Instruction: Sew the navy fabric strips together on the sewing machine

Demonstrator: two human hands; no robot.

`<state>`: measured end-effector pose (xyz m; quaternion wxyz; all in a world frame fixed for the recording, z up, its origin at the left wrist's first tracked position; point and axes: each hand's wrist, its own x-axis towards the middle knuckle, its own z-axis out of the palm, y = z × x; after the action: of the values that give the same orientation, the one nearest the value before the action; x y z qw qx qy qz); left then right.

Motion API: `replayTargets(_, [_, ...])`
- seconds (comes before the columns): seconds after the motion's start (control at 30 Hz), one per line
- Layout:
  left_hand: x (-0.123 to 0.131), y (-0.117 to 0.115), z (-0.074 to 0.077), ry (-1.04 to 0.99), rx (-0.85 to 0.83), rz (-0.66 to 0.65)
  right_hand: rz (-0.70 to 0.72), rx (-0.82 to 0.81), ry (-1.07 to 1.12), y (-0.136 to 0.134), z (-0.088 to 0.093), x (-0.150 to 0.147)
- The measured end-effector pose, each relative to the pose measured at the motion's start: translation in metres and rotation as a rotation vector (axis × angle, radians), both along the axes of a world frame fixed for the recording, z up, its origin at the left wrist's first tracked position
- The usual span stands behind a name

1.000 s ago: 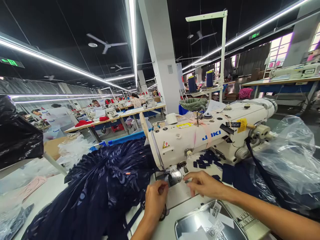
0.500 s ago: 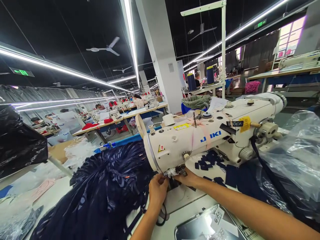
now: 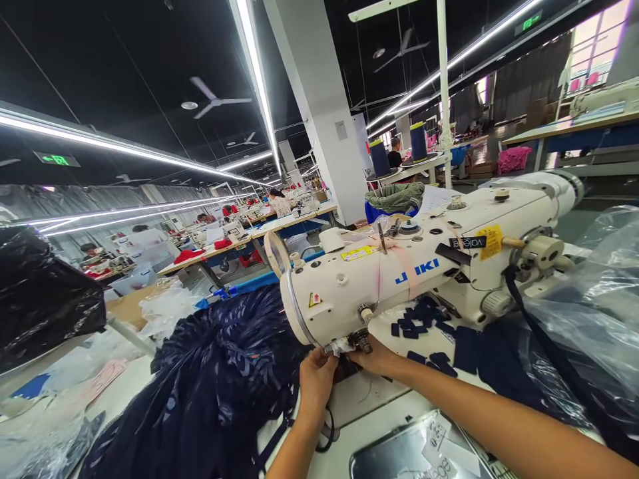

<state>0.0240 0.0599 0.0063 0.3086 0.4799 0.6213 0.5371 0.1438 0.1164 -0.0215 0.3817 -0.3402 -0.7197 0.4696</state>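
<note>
A white sewing machine (image 3: 329, 293) lies across the view, its head end to the left. My left hand (image 3: 315, 382) is just below that end, with fingers pinched together close to the needle area; whatever is between them is hidden. From the right, my right hand (image 3: 374, 359) reaches under the head, and its fingertips disappear behind the machine parts. Left of my left hand spreads a big heap of navy straps (image 3: 210, 379), one loop hanging near the wrist. Small navy fabric pieces (image 3: 417, 319) lie scattered on the machine bed behind my right forearm.
A shiny metal plate (image 3: 399, 452) with paper tags lies at the front. Clear plastic (image 3: 594, 293) and navy cloth (image 3: 492, 362) crowd the right side. A black plastic bag (image 3: 44, 293) stands at left. Thread cones (image 3: 418, 142) rise behind, and other people work at distant tables.
The camera view has shifted slightly. Both hands stay at the needle area with almost no visible movement, and the strap heap looks much the same.
</note>
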Motion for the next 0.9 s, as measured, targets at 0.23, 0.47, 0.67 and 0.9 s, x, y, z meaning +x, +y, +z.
replayTargets(0.23, [0.003,-0.001,0.007,-0.038,-0.030,0.011,-0.050,0.018,-0.038,-0.008,0.009,0.004])
replayTargets(0.47, [0.000,0.001,0.005,-0.003,-0.040,0.034,-0.055,0.010,-0.052,-0.011,0.015,0.008])
replayTargets(0.67, [-0.001,0.004,0.001,0.027,-0.028,0.040,-0.053,0.007,-0.024,-0.013,0.014,0.007])
replayTargets(0.9, [0.002,-0.002,0.006,0.131,-0.049,0.065,-0.041,0.062,0.072,-0.010,0.005,0.002])
